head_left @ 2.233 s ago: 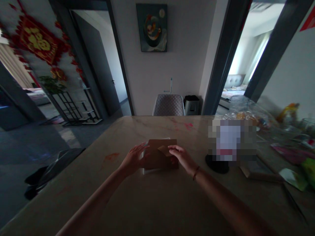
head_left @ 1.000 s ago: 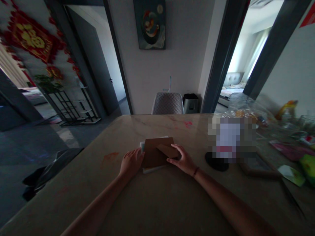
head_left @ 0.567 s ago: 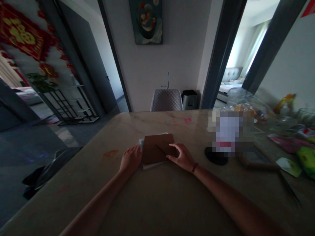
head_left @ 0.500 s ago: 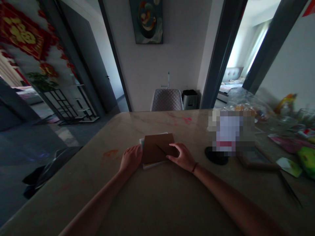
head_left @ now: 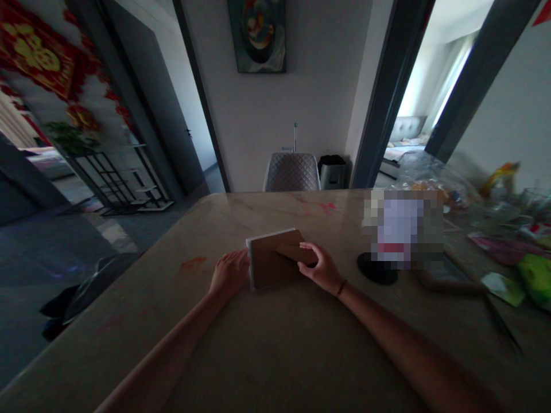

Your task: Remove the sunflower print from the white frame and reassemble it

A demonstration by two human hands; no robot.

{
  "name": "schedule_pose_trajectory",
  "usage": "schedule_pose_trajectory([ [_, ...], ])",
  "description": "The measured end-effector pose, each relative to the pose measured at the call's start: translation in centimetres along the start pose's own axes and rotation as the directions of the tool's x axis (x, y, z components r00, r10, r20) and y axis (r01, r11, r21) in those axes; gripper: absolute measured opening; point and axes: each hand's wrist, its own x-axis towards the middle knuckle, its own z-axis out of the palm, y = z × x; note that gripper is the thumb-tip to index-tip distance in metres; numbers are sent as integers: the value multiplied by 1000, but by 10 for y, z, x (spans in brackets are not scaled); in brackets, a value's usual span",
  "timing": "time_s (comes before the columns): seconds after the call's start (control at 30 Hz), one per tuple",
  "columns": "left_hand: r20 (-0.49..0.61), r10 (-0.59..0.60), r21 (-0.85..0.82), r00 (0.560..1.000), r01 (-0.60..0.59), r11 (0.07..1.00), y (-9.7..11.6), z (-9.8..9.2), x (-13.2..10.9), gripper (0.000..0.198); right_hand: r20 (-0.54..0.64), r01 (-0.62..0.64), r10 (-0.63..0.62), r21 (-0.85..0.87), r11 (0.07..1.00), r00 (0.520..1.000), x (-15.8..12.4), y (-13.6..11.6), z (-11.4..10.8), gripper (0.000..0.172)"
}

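A brown rectangular photo frame backing board [head_left: 271, 271] lies in the middle of the table, within a thin pale rim [head_left: 250, 267] at its left and far sides. A stand flap [head_left: 293, 251] of the same brown is slightly raised from its face. Against the left edge rests my left hand [head_left: 230, 272], its fingertips holding that side; its thumb is hidden. My right hand [head_left: 322, 269] curves around the board's right end, with thumb and forefinger on the flap side. Whatever lies beneath the board is mostly covered.
Right of my hand stands a blurred-out object on a black round base [head_left: 379, 269]. Beyond it are a dark-framed tablet-like item [head_left: 450, 275], a dark pen-like stick [head_left: 503, 324], a green packet [head_left: 536, 278] and clear plastic bags [head_left: 426, 172]. A quilted chair [head_left: 293, 172] faces the far edge.
The board has shifted from lying askew over a pale sheet to sitting nearly flush inside the pale rim. Its flap now shows more raised. My right hand has moved slightly right.
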Motion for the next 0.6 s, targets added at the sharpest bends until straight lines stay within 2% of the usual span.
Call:
schedule_pose_trajectory([
  [0.13, 25, 26, 12, 999, -26, 1000, -1, 2, 0, 40, 3, -43, 43, 94, 995, 999, 2, 0, -1, 48],
  [0.27, 34, 35, 4, 999, -36, 999, -3, 6, 0, 43, -9, -59, 61, 109, 992, 998, 2, -1, -1, 45],
  [0.47, 29, 102, -19, 994, -102, 995, -6, 10, 2, 44, -16, 0, -1, -9, 1000, 1000, -1, -3, 2, 39],
  [0.6, 39, 97, -41, 995, -95, 995, -6, 10, 2, 42, 4, 7, -6, -49, 999, 1000, -1, -2, 1, 36],
])
